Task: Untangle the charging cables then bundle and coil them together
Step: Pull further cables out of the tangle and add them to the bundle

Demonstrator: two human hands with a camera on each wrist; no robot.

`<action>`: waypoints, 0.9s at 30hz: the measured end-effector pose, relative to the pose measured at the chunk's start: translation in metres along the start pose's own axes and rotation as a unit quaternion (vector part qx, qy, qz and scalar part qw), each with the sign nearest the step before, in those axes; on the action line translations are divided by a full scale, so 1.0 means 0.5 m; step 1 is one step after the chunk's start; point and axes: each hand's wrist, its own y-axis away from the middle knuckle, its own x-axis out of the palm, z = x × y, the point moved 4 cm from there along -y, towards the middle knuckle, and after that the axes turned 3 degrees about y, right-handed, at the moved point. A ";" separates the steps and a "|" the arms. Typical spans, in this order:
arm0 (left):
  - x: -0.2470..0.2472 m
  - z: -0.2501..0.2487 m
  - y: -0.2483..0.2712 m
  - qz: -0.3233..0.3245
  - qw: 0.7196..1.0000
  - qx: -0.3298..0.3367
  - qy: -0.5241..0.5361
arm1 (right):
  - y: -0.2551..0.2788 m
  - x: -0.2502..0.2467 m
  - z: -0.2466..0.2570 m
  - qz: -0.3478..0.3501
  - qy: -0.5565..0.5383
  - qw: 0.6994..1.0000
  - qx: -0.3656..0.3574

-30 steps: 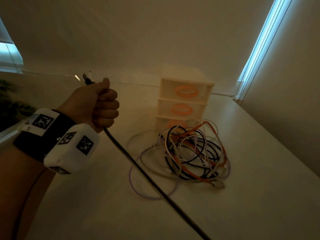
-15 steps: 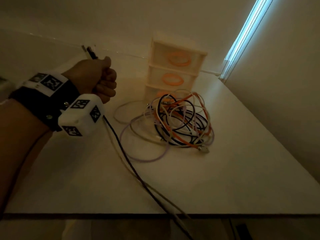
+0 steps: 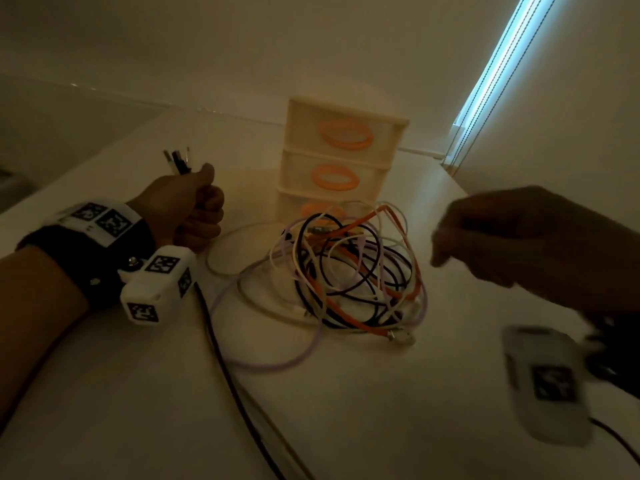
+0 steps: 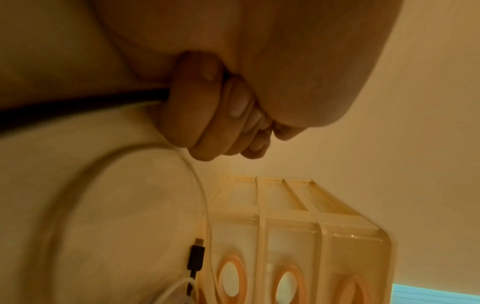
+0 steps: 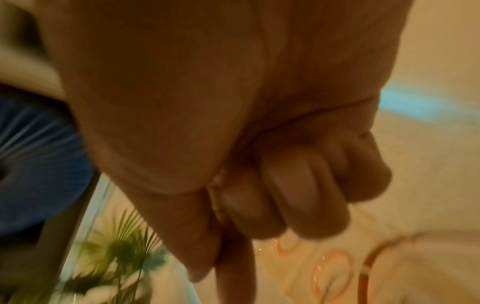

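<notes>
In the head view the left hand (image 3: 180, 206) is clenched in a fist around a small bunch of cable ends, whose plugs (image 3: 177, 161) stick up above the thumb; a dark cable (image 3: 221, 362) and a pale one beside it run down out of the bottom of the fist, past the wrist camera, and off the near edge of the table (image 3: 346, 410). Just to the right of that grip lies the tangled pile of cables (image 3: 346, 271), orange, black, white and lilac loops resting on the table, apart from the fist. Behind the pile and touching its far loops stands a pale three-drawer organiser (image 3: 339, 161) with orange ring handles. The right hand (image 3: 512, 237) hangs blurred above the table on the far side of the pile from the grip, fingers loosely bent downward and holding nothing. In the left wrist view the fingers (image 4: 207, 107) are curled tight over the dark cable (image 4: 78, 102), which leaves the fist toward the left; below the grip a white cable (image 4: 202, 205) arcs toward the organiser (image 4: 298, 236), with a black plug (image 4: 196, 259) beside it. In the right wrist view the right hand (image 5: 246, 164) shows slack, half-curled fingers (image 5: 306, 195) with nothing between them; beyond the fingertips an orange cable (image 5: 363, 273) and the drawer rings are smeared by motion.
</notes>
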 end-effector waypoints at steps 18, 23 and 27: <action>0.003 0.006 -0.013 -0.018 1.000 -0.002 -0.023 | -0.067 0.080 -0.161 0.027 -0.039 0.998 0.049; -0.007 0.011 -0.010 -0.011 1.000 -0.004 -0.014 | -0.077 0.099 -0.161 0.027 -0.020 0.998 0.053; -0.006 0.017 -0.004 -0.010 1.000 0.005 -0.020 | -0.081 0.099 -0.171 0.017 -0.014 0.997 0.076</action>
